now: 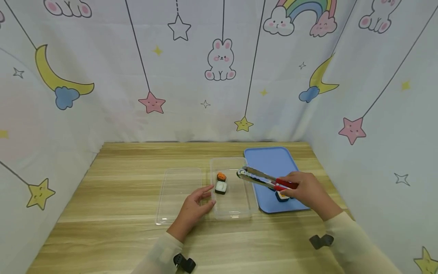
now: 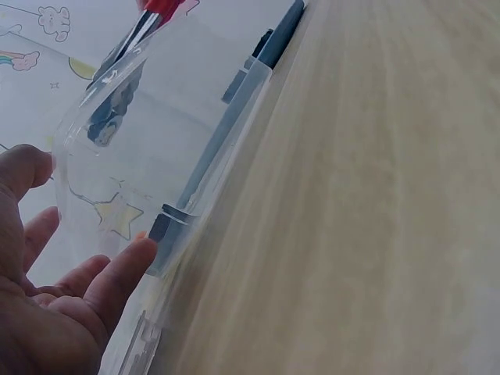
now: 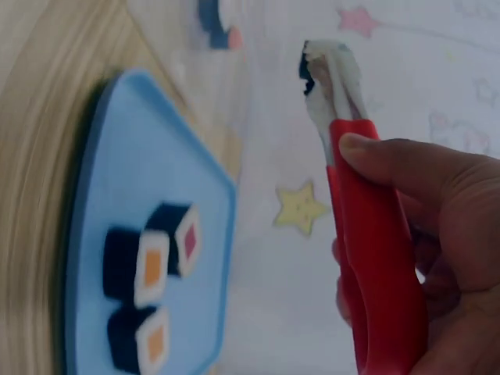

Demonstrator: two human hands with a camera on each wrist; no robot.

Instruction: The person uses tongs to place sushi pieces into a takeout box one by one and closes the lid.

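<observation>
My right hand (image 1: 307,191) grips metal tongs (image 1: 261,177) by their red handles, thumb on top in the right wrist view. The tongs' tips hang over the right side of a clear plastic box (image 1: 236,215); whether they hold anything is hard to tell. Inside the box, on its left side, are an orange-topped sushi piece (image 1: 221,176) and a white-topped sushi piece (image 1: 221,187). My left hand (image 1: 193,208) is beside the box's left wall, fingers spread and fingertips at the wall. Three sushi rolls (image 3: 148,267) with dark wrapping lie on the blue tray (image 3: 183,129).
Left of the box lies a clear plastic lid (image 1: 180,179), partly behind my left hand. The blue tray stands close against the box's right side. A wooden tabletop (image 1: 130,182) carries everything, with a printed white curtain (image 1: 191,125) at its back and sides.
</observation>
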